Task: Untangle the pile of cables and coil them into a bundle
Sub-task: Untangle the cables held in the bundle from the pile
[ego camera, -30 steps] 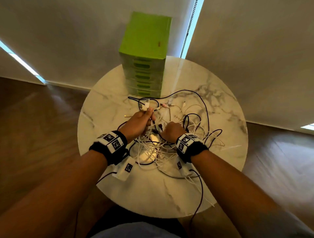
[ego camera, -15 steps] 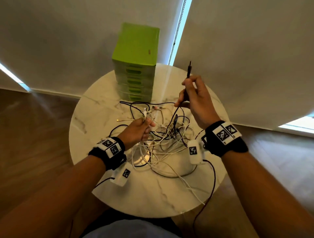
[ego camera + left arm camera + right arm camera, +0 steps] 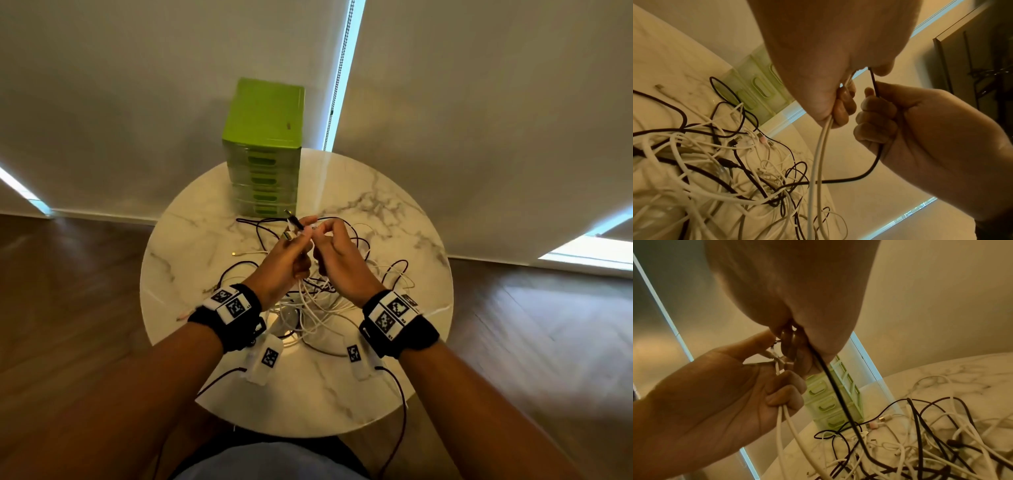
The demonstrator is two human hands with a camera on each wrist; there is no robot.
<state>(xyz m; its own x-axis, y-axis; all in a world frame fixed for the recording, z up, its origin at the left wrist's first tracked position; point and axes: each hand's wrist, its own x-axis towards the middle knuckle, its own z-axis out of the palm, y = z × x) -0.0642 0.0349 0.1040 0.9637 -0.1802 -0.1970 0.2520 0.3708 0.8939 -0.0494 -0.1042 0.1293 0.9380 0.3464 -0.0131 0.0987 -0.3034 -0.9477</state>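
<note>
A tangle of white and black cables (image 3: 320,303) lies in the middle of a round marble table (image 3: 308,404). Both hands hang close together above it. My left hand (image 3: 291,255) grips two white cables (image 3: 819,146) in its curled fingers, and their plugs (image 3: 291,228) stick up past the thumb. My right hand (image 3: 337,255) holds a black cable (image 3: 838,395) that runs down into the pile. Its fingertips meet the left hand's fingertips at the plugs. In the left wrist view the black cable (image 3: 875,84) passes through the right fist (image 3: 920,129).
A green drawer unit (image 3: 263,147) stands at the table's far edge, just behind the hands. Loose plug ends (image 3: 236,254) lie on the marble left of the pile. Wrist-camera leads (image 3: 400,404) trail off the near edge. Wooden floor surrounds the table.
My right hand has come down and left from its raised spot, bringing the black cable's end to my left hand. The left hand has lifted off the pile with the white cables.
</note>
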